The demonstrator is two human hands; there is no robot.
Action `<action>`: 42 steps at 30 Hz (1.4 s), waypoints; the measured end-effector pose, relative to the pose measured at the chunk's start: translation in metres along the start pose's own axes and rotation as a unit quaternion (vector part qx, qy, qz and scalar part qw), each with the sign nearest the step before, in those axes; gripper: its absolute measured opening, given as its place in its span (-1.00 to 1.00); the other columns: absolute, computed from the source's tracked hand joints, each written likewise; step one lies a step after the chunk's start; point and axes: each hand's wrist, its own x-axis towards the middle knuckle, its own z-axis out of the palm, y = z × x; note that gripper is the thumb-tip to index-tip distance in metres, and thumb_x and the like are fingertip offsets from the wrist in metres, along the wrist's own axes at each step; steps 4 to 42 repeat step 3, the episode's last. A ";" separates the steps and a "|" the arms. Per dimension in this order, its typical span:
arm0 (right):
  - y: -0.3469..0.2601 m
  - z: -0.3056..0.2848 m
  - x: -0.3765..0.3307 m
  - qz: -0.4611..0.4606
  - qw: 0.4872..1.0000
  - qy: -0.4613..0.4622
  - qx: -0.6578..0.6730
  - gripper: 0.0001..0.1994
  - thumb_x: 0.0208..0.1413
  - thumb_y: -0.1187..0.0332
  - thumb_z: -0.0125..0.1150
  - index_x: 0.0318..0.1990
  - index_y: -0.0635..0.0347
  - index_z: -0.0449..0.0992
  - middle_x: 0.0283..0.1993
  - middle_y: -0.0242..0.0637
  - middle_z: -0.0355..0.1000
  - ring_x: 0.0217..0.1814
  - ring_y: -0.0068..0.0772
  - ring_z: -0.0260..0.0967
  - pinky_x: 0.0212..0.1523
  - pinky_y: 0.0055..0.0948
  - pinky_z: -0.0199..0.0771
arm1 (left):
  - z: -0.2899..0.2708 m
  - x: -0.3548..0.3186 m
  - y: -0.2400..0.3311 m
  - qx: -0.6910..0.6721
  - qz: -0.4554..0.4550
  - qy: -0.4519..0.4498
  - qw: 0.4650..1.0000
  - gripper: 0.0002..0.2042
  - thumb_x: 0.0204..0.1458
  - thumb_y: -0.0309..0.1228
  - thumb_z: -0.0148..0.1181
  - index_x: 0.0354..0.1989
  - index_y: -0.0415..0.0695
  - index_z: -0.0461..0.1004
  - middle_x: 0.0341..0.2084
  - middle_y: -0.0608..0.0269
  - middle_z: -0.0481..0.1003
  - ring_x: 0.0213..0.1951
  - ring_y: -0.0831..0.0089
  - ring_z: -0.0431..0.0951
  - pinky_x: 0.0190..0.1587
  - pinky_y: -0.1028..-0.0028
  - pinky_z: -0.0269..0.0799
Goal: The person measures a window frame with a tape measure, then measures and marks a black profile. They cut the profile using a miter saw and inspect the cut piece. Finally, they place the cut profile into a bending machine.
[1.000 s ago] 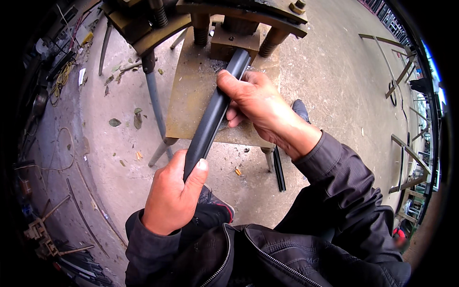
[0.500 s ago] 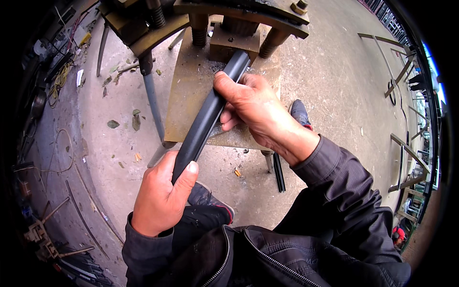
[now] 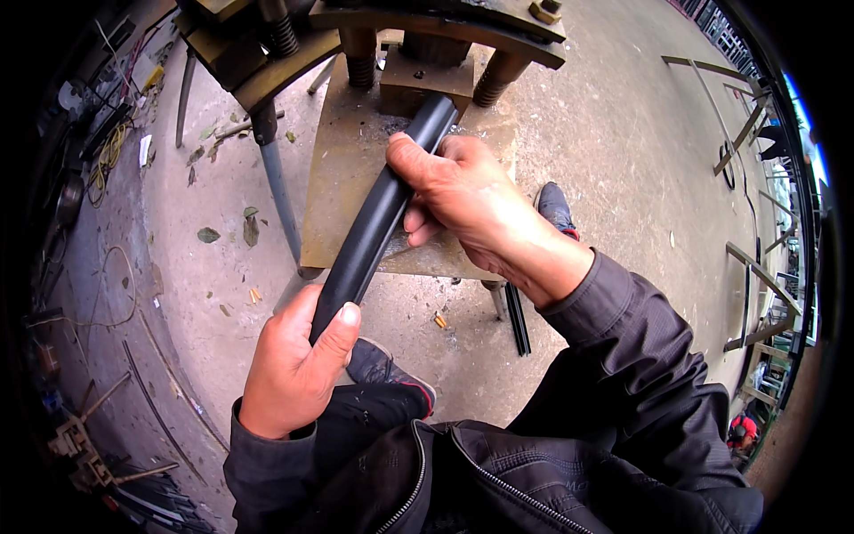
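- Concrete floor (image 3: 614,160) spreads beneath everything, littered with leaves and scraps, with metal frames (image 3: 738,160) far off.
- Nearest, the left hand (image 3: 294,369) is wrapped around the lower end of a black tube (image 3: 378,214), thumb pressed along its top; a dark shoe (image 3: 382,369) shows just beside that grip.
- Up the tube, the right hand (image 3: 467,200) is closed over its middle, fingers curled under.
- Beyond that grip, the tube's far end lies on the rusty steel plate (image 3: 342,178) and meets the block of a spring-post press (image 3: 427,53).
- Since a second ago, the left hand has slid slightly lower along the tube, while the tip looks to have stayed at the press.
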 end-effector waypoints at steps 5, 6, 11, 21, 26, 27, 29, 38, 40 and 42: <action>-0.003 -0.002 -0.001 0.000 1.000 -0.001 -0.023 -0.54 0.38 0.03 0.22 -0.18 0.41 0.47 -0.36 -0.27 0.53 -0.58 -0.61 0.42 -0.56 -0.61 0.57 | 0.003 0.001 -0.012 0.018 0.031 0.004 0.999 -0.67 0.35 -0.15 0.21 -0.05 -0.22 0.50 -0.60 0.44 0.36 -0.62 0.73 0.27 -0.57 0.63 0.16; -0.003 -0.002 -0.001 0.000 1.000 -0.001 -0.023 -0.54 0.38 0.03 0.22 -0.18 0.41 0.47 -0.36 -0.27 0.53 -0.58 -0.61 0.42 -0.56 -0.61 0.57 | 0.003 0.001 -0.012 0.018 0.031 0.004 0.999 -0.67 0.35 -0.15 0.21 -0.05 -0.22 0.50 -0.60 0.44 0.36 -0.62 0.73 0.27 -0.57 0.63 0.16; -0.003 -0.002 -0.001 0.000 1.000 -0.001 -0.023 -0.54 0.38 0.03 0.22 -0.18 0.41 0.47 -0.36 -0.27 0.53 -0.58 -0.61 0.42 -0.56 -0.61 0.57 | 0.003 0.001 -0.012 0.018 0.031 0.004 0.999 -0.67 0.35 -0.15 0.21 -0.05 -0.22 0.50 -0.60 0.44 0.36 -0.62 0.73 0.27 -0.57 0.63 0.16; -0.003 -0.002 -0.001 0.000 1.000 -0.001 -0.023 -0.54 0.38 0.03 0.22 -0.18 0.41 0.47 -0.36 -0.27 0.53 -0.58 -0.61 0.42 -0.56 -0.61 0.57 | 0.003 0.001 -0.012 0.018 0.031 0.004 0.999 -0.67 0.35 -0.15 0.21 -0.05 -0.22 0.50 -0.60 0.44 0.36 -0.62 0.73 0.27 -0.57 0.63 0.16; -0.003 -0.002 -0.001 0.000 1.000 -0.001 -0.023 -0.54 0.38 0.03 0.22 -0.18 0.41 0.47 -0.36 -0.27 0.53 -0.58 -0.61 0.42 -0.56 -0.61 0.57 | 0.003 0.001 -0.012 0.018 0.031 0.004 0.999 -0.67 0.35 -0.15 0.21 -0.05 -0.22 0.50 -0.60 0.44 0.36 -0.62 0.73 0.27 -0.57 0.63 0.16; -0.003 -0.002 -0.001 0.000 1.000 -0.001 -0.023 -0.54 0.38 0.03 0.22 -0.18 0.41 0.47 -0.36 -0.27 0.53 -0.58 -0.61 0.42 -0.56 -0.61 0.57 | 0.003 0.001 -0.012 0.018 0.031 0.004 0.999 -0.67 0.35 -0.15 0.21 -0.05 -0.22 0.50 -0.60 0.44 0.36 -0.62 0.73 0.27 -0.57 0.63 0.16; -0.003 -0.002 -0.001 0.000 1.000 -0.001 -0.023 -0.54 0.38 0.03 0.22 -0.18 0.41 0.47 -0.36 -0.27 0.53 -0.58 -0.61 0.42 -0.56 -0.61 0.57 | 0.003 0.001 -0.012 0.018 0.031 0.004 0.999 -0.67 0.35 -0.15 0.21 -0.05 -0.22 0.50 -0.60 0.44 0.36 -0.62 0.73 0.27 -0.57 0.63 0.16; -0.003 -0.002 -0.001 0.000 1.000 -0.001 -0.023 -0.54 0.38 0.03 0.22 -0.18 0.41 0.47 -0.36 -0.27 0.53 -0.58 -0.61 0.42 -0.56 -0.61 0.57 | 0.003 0.001 -0.012 0.018 0.031 0.004 0.999 -0.67 0.35 -0.15 0.21 -0.05 -0.22 0.50 -0.60 0.44 0.36 -0.62 0.73 0.27 -0.57 0.63 0.16; -0.003 -0.002 -0.001 0.000 1.000 -0.001 -0.023 -0.54 0.38 0.03 0.22 -0.18 0.41 0.47 -0.36 -0.27 0.53 -0.58 -0.61 0.42 -0.56 -0.61 0.57 | 0.003 0.001 -0.012 0.018 0.031 0.004 0.999 -0.67 0.35 -0.15 0.21 -0.05 -0.22 0.50 -0.60 0.44 0.36 -0.62 0.73 0.27 -0.57 0.63 0.16; -0.003 -0.002 -0.001 0.000 1.000 -0.001 -0.023 -0.54 0.38 0.03 0.22 -0.18 0.41 0.47 -0.36 -0.27 0.53 -0.58 -0.61 0.42 -0.56 -0.61 0.57 | 0.003 0.001 -0.012 0.018 0.031 0.004 0.999 -0.67 0.35 -0.15 0.21 -0.05 -0.22 0.50 -0.60 0.44 0.36 -0.62 0.73 0.27 -0.57 0.63 0.16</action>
